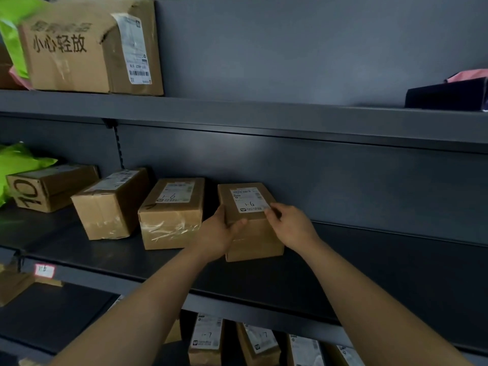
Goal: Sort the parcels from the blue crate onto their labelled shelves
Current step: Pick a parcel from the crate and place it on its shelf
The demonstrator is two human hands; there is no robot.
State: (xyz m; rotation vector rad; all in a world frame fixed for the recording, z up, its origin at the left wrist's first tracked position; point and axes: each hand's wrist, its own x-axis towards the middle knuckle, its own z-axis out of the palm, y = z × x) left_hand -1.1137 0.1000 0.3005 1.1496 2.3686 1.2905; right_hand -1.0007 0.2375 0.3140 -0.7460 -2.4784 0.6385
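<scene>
A small brown cardboard parcel [250, 233] with a white label marked "1-6" sits on the dark middle shelf [158, 257]. My left hand [220, 233] grips its left side, thumb curled over the front top edge. My right hand [289, 224] holds its right top edge, fingers pinching at the label corner. To its left stands another brown parcel [171, 215] with a "1-6" label. A pink shelf tag [44, 270] marked "1-6" is on the shelf's front edge at the left. The blue crate is not in view.
More boxes [111, 204] [50, 187] and a green bag [18, 165] fill the shelf's left. A large box [89, 46] sits on the upper shelf, and a dark box [446, 95] at its right. Parcels marked "1-7" [207, 339] lie below. The middle shelf right of my hands holds nothing.
</scene>
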